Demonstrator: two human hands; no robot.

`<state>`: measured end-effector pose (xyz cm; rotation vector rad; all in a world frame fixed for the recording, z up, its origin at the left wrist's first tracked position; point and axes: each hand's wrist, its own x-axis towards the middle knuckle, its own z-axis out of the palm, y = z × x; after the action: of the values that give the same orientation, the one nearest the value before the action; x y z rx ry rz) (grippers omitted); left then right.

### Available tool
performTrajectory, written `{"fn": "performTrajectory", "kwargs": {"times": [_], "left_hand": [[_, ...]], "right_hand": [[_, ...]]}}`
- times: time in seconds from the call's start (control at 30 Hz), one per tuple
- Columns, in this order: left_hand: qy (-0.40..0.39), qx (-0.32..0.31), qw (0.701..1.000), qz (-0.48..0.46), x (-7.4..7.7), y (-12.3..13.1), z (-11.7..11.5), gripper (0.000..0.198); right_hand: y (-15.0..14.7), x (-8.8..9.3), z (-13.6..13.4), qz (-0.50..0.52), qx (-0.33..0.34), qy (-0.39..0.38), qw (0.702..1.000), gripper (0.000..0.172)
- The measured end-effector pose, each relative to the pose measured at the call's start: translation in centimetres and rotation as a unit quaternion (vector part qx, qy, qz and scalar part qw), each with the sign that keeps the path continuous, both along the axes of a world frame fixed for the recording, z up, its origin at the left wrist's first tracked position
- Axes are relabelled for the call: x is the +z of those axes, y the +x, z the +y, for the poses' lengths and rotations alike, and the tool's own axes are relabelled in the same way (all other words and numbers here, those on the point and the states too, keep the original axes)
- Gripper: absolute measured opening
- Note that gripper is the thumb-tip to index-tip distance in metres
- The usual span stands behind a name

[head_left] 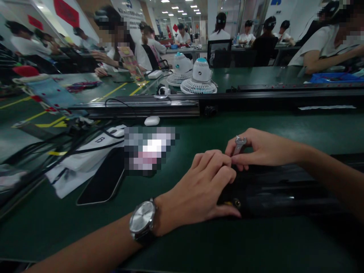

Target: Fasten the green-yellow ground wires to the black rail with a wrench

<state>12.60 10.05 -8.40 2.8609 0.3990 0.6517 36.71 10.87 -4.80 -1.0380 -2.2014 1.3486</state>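
My left hand [201,189], with a silver wristwatch [142,220] on its wrist, lies curled over the left end of a long black rail-like part [273,193] on the green table [182,242], gripping it. My right hand [263,149] is closed in a pinch on a small silver wrench [239,143] just above the rail, touching the knuckles of the left hand. The wrench head sticks up between thumb and forefinger. What the wrench engages is hidden by my fingers.
A dark phone [101,182] lies face up at left on white paper [82,163] among black cables [42,155]. A black conveyor rail [199,104] crosses the table. Two small white fans [199,77] and a white earbud case [152,121] sit beyond. Other people work at surrounding tables.
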Motion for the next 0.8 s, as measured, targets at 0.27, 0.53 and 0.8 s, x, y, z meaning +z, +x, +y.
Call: {"fn": "performTrajectory", "kwargs": {"times": [0.27,0.53,0.8], "left_hand": [[-0.086,0.090,0.992,-0.005,-1.0,-0.2,-0.5,0.069],[-0.166,0.091,0.982,0.008,-0.8,-0.4,-0.7,0.070],[-0.166,0.063,0.984,-0.021,-0.8,-0.6,-0.5,0.070]], "right_hand": [[-0.4,0.3,-0.3,-0.027,-0.016,0.014,0.999,0.013],[-0.2,1.2,-0.4,-0.071,0.025,0.040,0.996,0.010],[0.1,1.5,-0.4,-0.068,0.030,0.056,0.996,0.008]]}}
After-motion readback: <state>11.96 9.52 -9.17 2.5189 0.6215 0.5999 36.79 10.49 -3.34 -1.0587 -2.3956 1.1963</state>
